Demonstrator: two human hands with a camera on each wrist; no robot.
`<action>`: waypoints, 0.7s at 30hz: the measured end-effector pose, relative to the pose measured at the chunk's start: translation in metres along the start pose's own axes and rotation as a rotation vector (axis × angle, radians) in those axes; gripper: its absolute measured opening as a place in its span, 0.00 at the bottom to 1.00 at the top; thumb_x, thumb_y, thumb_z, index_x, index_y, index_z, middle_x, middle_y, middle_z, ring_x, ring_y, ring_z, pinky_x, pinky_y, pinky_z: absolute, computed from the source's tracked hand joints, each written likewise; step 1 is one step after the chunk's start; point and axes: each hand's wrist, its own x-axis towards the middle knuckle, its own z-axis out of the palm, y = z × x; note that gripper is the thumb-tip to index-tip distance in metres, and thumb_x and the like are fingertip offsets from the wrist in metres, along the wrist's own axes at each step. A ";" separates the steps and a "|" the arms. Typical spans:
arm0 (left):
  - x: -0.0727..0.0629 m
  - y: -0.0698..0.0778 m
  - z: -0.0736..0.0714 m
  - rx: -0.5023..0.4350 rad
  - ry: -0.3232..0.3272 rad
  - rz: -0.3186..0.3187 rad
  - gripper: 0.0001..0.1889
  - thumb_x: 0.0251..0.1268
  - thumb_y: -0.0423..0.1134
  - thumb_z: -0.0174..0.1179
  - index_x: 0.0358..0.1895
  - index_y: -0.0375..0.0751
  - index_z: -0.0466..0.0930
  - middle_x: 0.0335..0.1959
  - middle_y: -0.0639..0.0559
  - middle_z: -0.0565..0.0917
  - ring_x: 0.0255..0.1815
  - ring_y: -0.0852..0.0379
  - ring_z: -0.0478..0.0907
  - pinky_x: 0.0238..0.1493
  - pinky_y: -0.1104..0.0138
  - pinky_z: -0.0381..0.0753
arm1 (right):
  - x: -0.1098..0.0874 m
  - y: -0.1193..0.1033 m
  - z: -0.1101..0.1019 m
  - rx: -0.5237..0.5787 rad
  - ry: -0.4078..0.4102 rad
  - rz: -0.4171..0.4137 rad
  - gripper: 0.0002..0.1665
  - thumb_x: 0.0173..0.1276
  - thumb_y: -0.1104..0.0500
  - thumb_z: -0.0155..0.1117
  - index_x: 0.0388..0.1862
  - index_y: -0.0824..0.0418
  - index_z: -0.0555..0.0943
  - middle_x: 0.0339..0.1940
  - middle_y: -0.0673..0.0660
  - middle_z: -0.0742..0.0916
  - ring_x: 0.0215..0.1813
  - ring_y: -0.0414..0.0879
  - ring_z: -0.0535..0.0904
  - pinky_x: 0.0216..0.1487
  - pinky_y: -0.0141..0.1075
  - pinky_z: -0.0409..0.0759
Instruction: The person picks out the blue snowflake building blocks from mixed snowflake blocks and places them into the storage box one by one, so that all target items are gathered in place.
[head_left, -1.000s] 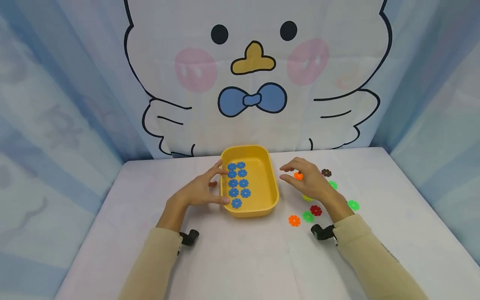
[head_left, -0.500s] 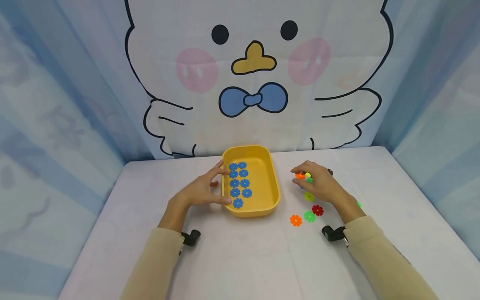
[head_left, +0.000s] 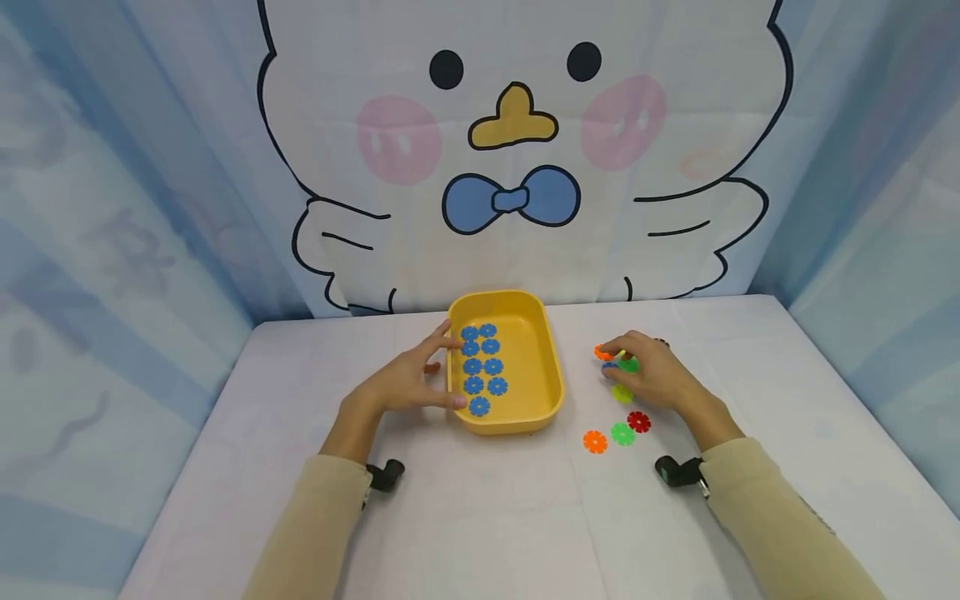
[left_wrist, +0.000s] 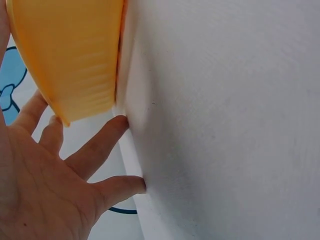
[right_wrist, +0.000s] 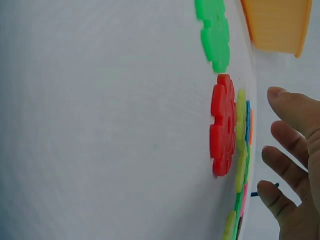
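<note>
My left hand (head_left: 405,379) rests at the left side of a yellow tray (head_left: 553,358), its thumb and a finger over the rim. In the left wrist view its fingers (left_wrist: 102,147) are spread beside the tray wall, some meeting the white surface. Inside the tray lie several blue flower-shaped discs (head_left: 492,367) in two columns along the left. My right hand (head_left: 651,371) hovers with fingers apart over scattered discs to the right. Its thumb is by a blue disc (head_left: 608,367), and an orange disc (head_left: 602,352) is at its index finger. Nothing is held in it.
Nearer to me lie an orange disc (head_left: 595,442), a green disc (head_left: 622,434) and a red disc (head_left: 639,422). A yellow disc (head_left: 622,393) is below the right hand, which hides other pieces. Behind the table (head_left: 480,517) hangs a printed curtain (head_left: 510,258).
My right hand has moved right, away from the tray, and lowered over the discs, its thumb and index finger coming near the blue one. The left hand stays at the tray.
</note>
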 end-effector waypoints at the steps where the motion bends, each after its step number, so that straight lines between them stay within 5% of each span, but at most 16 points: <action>1: 0.000 0.000 0.000 0.004 -0.001 0.001 0.51 0.45 0.61 0.80 0.75 0.64 0.65 0.84 0.75 0.39 0.73 0.42 0.72 0.69 0.42 0.73 | 0.000 0.000 0.000 -0.004 -0.001 0.001 0.23 0.71 0.55 0.71 0.62 0.59 0.81 0.59 0.57 0.84 0.57 0.56 0.78 0.62 0.54 0.79; 11: 0.001 0.003 0.000 0.012 -0.015 0.013 0.50 0.46 0.61 0.80 0.75 0.62 0.65 0.84 0.73 0.38 0.73 0.41 0.72 0.69 0.42 0.73 | -0.001 0.005 0.005 -0.026 -0.043 0.069 0.29 0.69 0.49 0.73 0.64 0.60 0.79 0.58 0.60 0.84 0.53 0.55 0.76 0.62 0.54 0.79; 21: -0.001 0.000 -0.001 0.001 -0.009 0.015 0.50 0.46 0.61 0.80 0.75 0.63 0.65 0.84 0.74 0.39 0.73 0.41 0.72 0.69 0.43 0.73 | 0.000 0.001 0.007 -0.020 -0.034 0.057 0.26 0.69 0.54 0.73 0.63 0.60 0.81 0.54 0.60 0.86 0.48 0.52 0.76 0.55 0.48 0.80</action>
